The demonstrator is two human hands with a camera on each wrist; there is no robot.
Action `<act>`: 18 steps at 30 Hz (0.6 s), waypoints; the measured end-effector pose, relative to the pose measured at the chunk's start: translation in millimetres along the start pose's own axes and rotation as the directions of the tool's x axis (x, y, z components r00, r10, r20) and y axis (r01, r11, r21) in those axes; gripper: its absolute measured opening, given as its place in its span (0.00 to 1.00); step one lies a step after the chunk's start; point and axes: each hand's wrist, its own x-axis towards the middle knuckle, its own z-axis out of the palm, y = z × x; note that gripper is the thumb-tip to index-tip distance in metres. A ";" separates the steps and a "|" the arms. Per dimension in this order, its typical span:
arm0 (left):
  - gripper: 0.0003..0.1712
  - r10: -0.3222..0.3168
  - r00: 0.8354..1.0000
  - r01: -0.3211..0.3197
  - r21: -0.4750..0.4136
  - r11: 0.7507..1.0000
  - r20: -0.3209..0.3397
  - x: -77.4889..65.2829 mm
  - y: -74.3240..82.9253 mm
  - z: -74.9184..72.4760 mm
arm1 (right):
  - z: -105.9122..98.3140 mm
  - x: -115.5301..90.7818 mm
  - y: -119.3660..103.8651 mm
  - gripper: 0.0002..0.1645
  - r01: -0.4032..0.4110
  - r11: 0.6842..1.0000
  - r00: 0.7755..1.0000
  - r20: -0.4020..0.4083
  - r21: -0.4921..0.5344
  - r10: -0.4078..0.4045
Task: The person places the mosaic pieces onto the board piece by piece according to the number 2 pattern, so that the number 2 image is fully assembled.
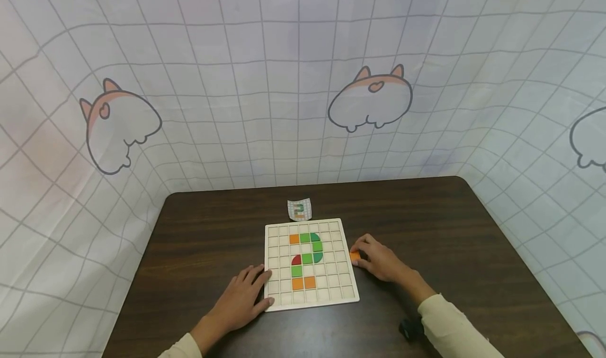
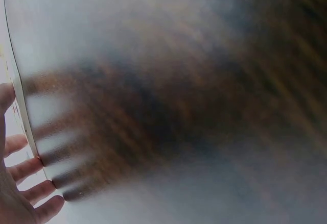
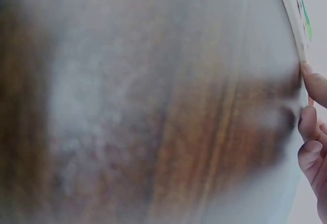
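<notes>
A cream grid board (image 1: 333, 281) lies on the dark wooden table. Coloured tiles form a bent, 2-like figure on it: orange squares (image 1: 310, 282), green squares (image 1: 307, 258), dark green quarter-rounds (image 1: 318, 257) and one red quarter-round (image 1: 296, 260). My left hand (image 1: 241, 297) rests at the board's left edge, fingers spread, thumb at the lower corner. The left wrist view shows those fingers (image 2: 26, 169) along the rim. Beside the right edge, my right hand (image 1: 382, 260) pinches an orange square tile (image 1: 355, 256) between thumb and fingers; in the right wrist view the fingers (image 3: 316, 87) meet the rim.
Behind the board lies a small, slightly curled paper card (image 1: 300, 209) printed with a similar figure. A black object (image 1: 411, 329) sits by the right sleeve. White grid-patterned curtains (image 1: 298, 152) with cartoon animals enclose the table's back and sides.
</notes>
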 end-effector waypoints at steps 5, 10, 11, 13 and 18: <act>0.38 0.004 1.000 -0.004 -0.010 1.000 -0.002 -0.2 0.5 -1.3 | -4.9 -1.4 -4.1 0.15 -0.001 1.000 1.000 0.026 -0.002 0.001; 0.38 0.005 1.000 -0.005 -0.007 1.000 -0.008 0.3 0.9 -2.1 | -10.0 -1.7 -7.2 0.17 -0.019 1.000 0.999 0.033 0.008 0.019; 0.38 0.004 1.000 -0.004 -0.004 1.000 -0.009 0.5 0.9 -2.0 | -10.9 -1.8 -7.6 0.17 -0.026 1.000 0.999 0.035 0.012 0.025; 0.38 0.003 1.000 -0.003 -0.005 1.000 -0.009 0.6 1.0 -2.1 | -12.0 -2.1 -8.0 0.17 -0.030 0.999 0.999 0.040 0.014 0.030; 0.38 0.002 1.000 -0.002 -0.006 1.000 -0.006 0.6 0.7 -1.0 | -12.2 -3.3 -9.1 0.16 -0.035 0.999 0.999 0.039 0.040 0.033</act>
